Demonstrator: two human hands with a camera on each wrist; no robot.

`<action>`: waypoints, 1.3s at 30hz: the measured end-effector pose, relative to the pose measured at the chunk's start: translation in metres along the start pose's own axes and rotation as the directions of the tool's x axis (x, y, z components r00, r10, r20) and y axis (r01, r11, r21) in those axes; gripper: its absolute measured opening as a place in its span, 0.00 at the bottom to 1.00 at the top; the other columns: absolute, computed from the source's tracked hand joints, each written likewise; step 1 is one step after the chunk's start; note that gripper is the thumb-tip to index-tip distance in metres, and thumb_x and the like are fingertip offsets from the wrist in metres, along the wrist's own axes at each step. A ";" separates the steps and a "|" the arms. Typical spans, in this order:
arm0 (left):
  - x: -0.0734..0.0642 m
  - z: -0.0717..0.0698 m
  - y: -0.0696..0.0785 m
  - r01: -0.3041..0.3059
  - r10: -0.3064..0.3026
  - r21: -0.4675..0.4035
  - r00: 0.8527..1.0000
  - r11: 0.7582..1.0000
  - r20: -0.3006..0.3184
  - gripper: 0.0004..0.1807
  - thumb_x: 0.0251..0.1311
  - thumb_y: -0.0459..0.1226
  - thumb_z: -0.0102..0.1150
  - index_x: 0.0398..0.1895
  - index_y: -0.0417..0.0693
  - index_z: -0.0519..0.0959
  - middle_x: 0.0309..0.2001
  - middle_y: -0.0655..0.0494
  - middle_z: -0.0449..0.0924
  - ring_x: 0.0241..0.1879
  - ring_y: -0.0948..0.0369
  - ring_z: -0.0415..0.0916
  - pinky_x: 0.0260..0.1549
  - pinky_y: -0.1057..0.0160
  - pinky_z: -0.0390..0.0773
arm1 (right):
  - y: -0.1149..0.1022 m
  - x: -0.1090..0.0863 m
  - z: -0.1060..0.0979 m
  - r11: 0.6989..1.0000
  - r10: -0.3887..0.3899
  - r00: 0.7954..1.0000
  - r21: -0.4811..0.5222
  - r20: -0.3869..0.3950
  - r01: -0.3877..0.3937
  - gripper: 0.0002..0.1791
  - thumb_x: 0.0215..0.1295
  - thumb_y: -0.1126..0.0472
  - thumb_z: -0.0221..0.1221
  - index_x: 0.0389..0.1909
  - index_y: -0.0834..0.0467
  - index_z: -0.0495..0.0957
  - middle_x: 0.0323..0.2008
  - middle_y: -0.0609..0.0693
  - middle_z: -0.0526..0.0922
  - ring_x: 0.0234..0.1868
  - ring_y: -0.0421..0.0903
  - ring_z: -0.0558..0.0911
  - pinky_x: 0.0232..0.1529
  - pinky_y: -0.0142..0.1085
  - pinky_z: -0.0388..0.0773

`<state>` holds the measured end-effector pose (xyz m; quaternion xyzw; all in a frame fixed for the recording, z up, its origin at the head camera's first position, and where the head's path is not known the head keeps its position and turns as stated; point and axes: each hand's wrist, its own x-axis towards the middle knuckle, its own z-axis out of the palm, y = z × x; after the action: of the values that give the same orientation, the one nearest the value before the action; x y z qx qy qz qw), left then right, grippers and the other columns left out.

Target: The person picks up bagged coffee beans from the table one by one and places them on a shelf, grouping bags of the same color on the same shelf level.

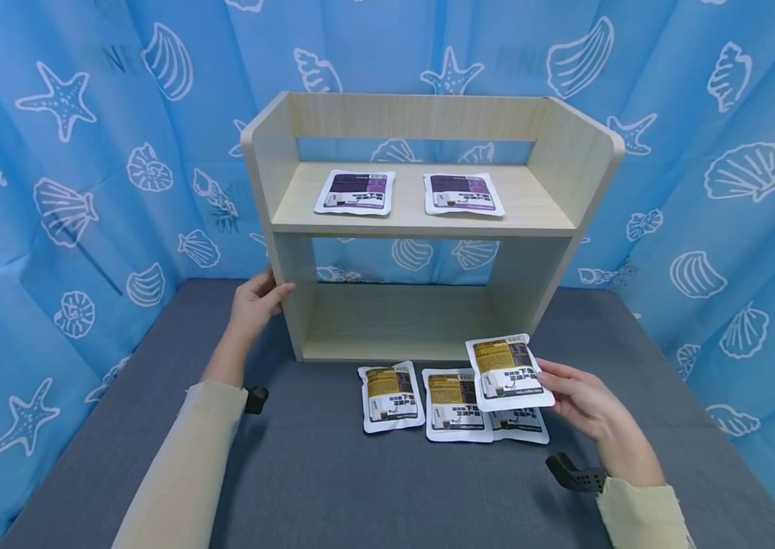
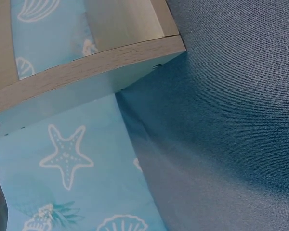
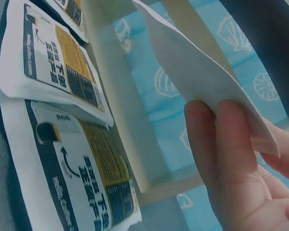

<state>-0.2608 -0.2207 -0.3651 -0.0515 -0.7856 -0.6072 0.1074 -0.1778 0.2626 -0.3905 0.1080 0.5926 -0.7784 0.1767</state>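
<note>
My right hand [image 1: 586, 400] pinches a white pouch [image 1: 507, 374] with a yellow-brown printed panel by its right edge, raised over the front pouches. In the right wrist view its pale back [image 3: 197, 72] faces the camera, fingers on one side and thumb on the other. Below lie a left pouch [image 1: 392, 398], a middle pouch [image 1: 458, 415] and a right pouch [image 1: 523, 427] that the raised one partly covers. My left hand [image 1: 257, 305] holds the left side panel of the wooden shelf [image 1: 422, 231], thumb at its front edge; its other fingers are mostly hidden.
Two purple-printed pouches, one left [image 1: 356, 192] and one right [image 1: 463, 194], lie on the upper board. The lower compartment [image 1: 394, 320] has an open back. A grey cloth [image 1: 360, 496] covers the table, and a blue shell-patterned curtain [image 1: 120, 114] hangs behind.
</note>
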 end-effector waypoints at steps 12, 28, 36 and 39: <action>-0.001 0.000 -0.001 -0.010 0.010 0.015 1.000 1.000 0.001 0.31 0.69 0.43 0.56 0.73 0.58 0.61 0.67 0.45 0.68 0.59 0.51 0.69 0.41 0.60 0.76 | -0.003 0.015 0.021 0.998 0.020 0.996 0.061 -0.084 -0.015 0.39 0.71 0.68 0.54 0.76 0.64 0.44 0.33 0.45 0.84 0.37 0.41 0.83 0.38 0.32 0.81; 0.001 0.000 -0.003 -0.013 0.013 0.002 1.000 1.000 -0.002 0.31 0.69 0.43 0.56 0.73 0.54 0.62 0.66 0.44 0.68 0.59 0.51 0.70 0.46 0.50 0.77 | 0.000 0.034 0.038 0.981 0.032 0.993 0.195 -0.117 -0.009 0.34 0.75 0.66 0.47 0.76 0.63 0.45 0.29 0.45 0.84 0.35 0.39 0.83 0.42 0.34 0.81; 0.000 0.000 -0.002 -0.024 0.024 0.004 1.000 1.000 0.001 0.31 0.69 0.43 0.56 0.73 0.55 0.62 0.66 0.44 0.68 0.59 0.50 0.70 0.41 0.61 0.77 | 0.002 0.050 0.048 0.962 0.083 0.979 0.273 -0.184 -0.031 0.30 0.78 0.64 0.41 0.77 0.58 0.47 0.69 0.59 0.63 0.55 0.43 0.77 0.52 0.36 0.77; 0.000 0.001 -0.002 -0.020 0.020 0.013 1.000 1.000 -0.003 0.31 0.69 0.44 0.56 0.73 0.55 0.61 0.66 0.44 0.68 0.60 0.50 0.70 0.43 0.57 0.77 | 0.001 0.058 0.052 0.943 0.111 0.979 0.329 -0.172 -0.049 0.30 0.79 0.62 0.38 0.77 0.55 0.45 0.75 0.56 0.49 0.69 0.47 0.63 0.59 0.39 0.69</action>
<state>-0.2610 -0.2206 -0.3670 -0.0575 -0.7888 -0.6010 0.1151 -0.2280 0.2040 -0.3989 0.2328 0.4663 -0.8432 0.1315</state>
